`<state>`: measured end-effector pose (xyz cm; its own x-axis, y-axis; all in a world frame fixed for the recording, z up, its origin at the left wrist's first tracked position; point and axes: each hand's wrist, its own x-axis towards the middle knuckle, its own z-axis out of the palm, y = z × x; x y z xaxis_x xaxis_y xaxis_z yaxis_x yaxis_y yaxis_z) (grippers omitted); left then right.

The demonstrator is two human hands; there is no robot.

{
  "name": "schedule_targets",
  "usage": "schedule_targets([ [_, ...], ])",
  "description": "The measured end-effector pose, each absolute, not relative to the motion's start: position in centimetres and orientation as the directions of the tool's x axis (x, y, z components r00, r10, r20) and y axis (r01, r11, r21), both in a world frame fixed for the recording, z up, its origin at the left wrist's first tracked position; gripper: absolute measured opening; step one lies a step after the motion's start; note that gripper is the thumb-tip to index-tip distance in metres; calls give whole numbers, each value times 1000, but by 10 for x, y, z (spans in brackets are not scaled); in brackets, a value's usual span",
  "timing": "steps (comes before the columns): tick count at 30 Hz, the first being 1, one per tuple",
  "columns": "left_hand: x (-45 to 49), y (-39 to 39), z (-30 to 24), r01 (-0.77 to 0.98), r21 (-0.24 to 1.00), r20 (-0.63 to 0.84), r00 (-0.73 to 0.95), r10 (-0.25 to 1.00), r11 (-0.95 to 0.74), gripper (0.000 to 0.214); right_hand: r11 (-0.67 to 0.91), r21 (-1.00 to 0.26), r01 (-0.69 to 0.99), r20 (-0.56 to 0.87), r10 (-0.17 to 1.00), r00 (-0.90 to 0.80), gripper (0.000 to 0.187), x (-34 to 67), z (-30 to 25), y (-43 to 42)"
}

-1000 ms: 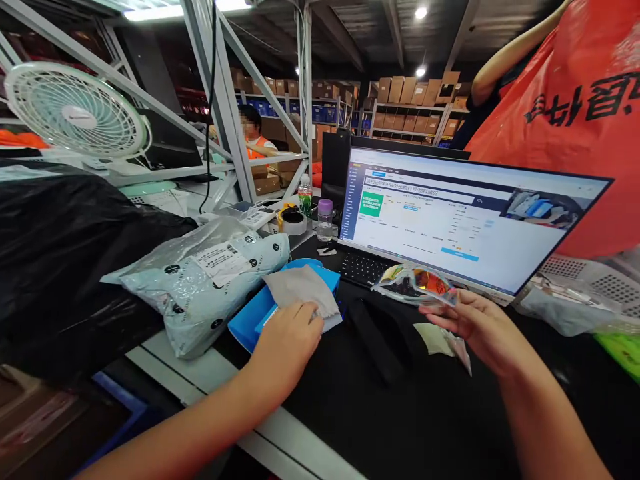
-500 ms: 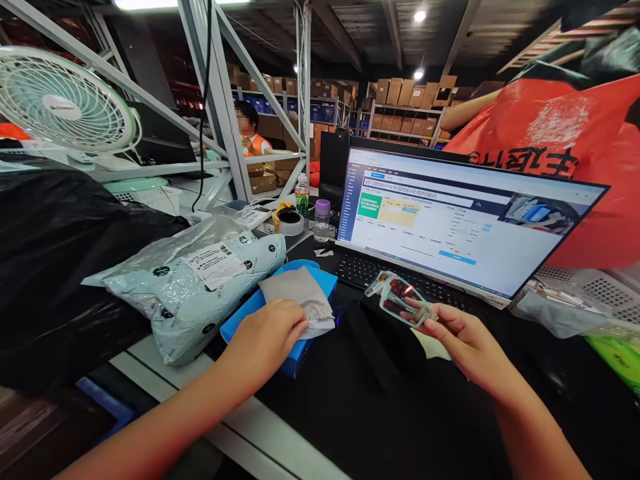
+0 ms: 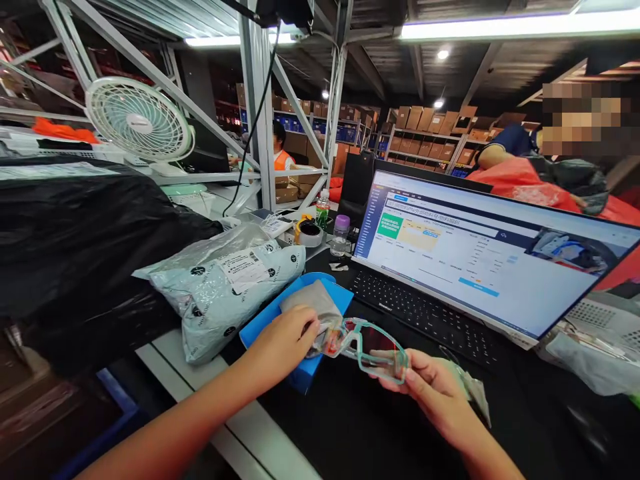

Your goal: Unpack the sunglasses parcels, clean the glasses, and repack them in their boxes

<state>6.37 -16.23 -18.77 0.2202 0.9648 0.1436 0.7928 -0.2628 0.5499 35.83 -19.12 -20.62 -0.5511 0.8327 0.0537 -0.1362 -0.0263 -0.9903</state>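
**Glasses in right hand, pouch under left, lens ends meeting in view**

Head view: left hand (image 3: 290,337) is curled, fingers and thumb drawn together on the near edge of a grey pouch (image 3: 315,298). Right hand (image 3: 433,390) is partly closed, thumb against fingers, pinching one end of the teal-framed glasses (image 3: 383,357). Glasses sit between the two hands, dark reddish lens showing, held above the table (image 3: 380,440). Their far end overlaps the pouch edge by the left fingertips; can't tell if it's touching or inside.

Blue box (image 3: 303,381) is under the left hand and pouch, lying open. Printed mailer parcel (image 3: 235,293) with a white label is just beyond and left of the left hand, beside the box. Black plastic bag (image 3: 100,233) farther left of that.

Small packets (image 3: 475,390) are just right of the right hand. Mouse (image 3: 590,427) well right of it. Keyboard (image 3: 395,297) is beyond both hands, lit monitor (image 3: 450,267) behind it. Purple-capped bottle (image 3: 340,239) and tape roll (image 3: 311,235) beyond the left hand, past the box. Fan (image 3: 140,120) far off to the left hand's upper left.
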Motion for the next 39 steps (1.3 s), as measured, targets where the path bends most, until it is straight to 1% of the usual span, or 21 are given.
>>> schedule_targets([
  [4, 63, -169, -186, 772, 579, 153, 214, 965, -263, 28, -6, -982, -188, 87, 871, -483, 32, 363, -210, -187],
  [8, 65, -170, -187, 755, 595, 154, 228, 961, -275, 28, 9, -981, -192, 94, 893, -439, 32, 367, -209, -187],
  [11, 67, -168, -188, 746, 603, 163, 234, 959, -284, 28, 30, -980, -197, 114, 894, -433, 31, 362, -210, -188],
  [13, 69, -169, -188, 751, 604, 177, 198, 964, -265, 22, 25, -981, -190, 110, 886, -451, 29, 358, -211, -188],
  [15, 73, -174, -188, 779, 584, 205, 130, 970, -228, 9, 19, -982, -187, 104, 882, -460, 27, 355, -213, -187],
  [16, 76, -177, -188, 800, 563, 221, 97, 970, -208, 10, 17, -982, -190, 104, 883, -457, 28, 355, -213, -187],
  [18, 81, -181, -189, 838, 516, 251, 49, 967, -177, 22, 10, -981, -192, 97, 890, -446, 29, 356, -214, -185],
  [20, 84, -180, -190, 849, 499, 270, 36, 962, -172, 19, 20, -985, -170, 95, 893, -441, 30, 357, -214, -185],
  [22, 85, -175, -194, 830, 523, 274, 54, 960, -195, 12, 75, -992, -106, 115, 888, -446, 31, 358, -214, -186],
  [25, 79, -162, -198, 781, 574, 249, 122, 961, -248, 19, 253, -964, 77, 187, 859, -476, 30, 357, -210, -190],
  [28, 69, -155, -200, 727, 625, 225, 181, 957, -285, 31, 456, -852, 257, 243, 780, -577, 26, 352, -204, -195],
  [32, 64, -159, -192, 695, 624, 282, 226, 933, -357, 35, 633, -687, 358, 235, 659, -715, 26, 344, -202, -202],
  [34, 67, -165, -185, 683, 588, 340, 277, 899, -433, 34, 679, -630, 378, 252, 639, -727, 27, 341, -205, -204],
  [36, 71, -171, -181, 669, 538, 398, 334, 854, -512, 33, 676, -629, 385, 284, 660, -695, 28, 338, -211, -203],
  [37, 73, -174, -180, 664, 514, 417, 360, 835, -543, 33, 654, -654, 380, 304, 687, -660, 27, 338, -215, -201],
  [39, 76, -177, -180, 663, 488, 422, 391, 818, -568, 32, 576, -748, 329, 337, 758, -558, 26, 335, -221, -198],
])
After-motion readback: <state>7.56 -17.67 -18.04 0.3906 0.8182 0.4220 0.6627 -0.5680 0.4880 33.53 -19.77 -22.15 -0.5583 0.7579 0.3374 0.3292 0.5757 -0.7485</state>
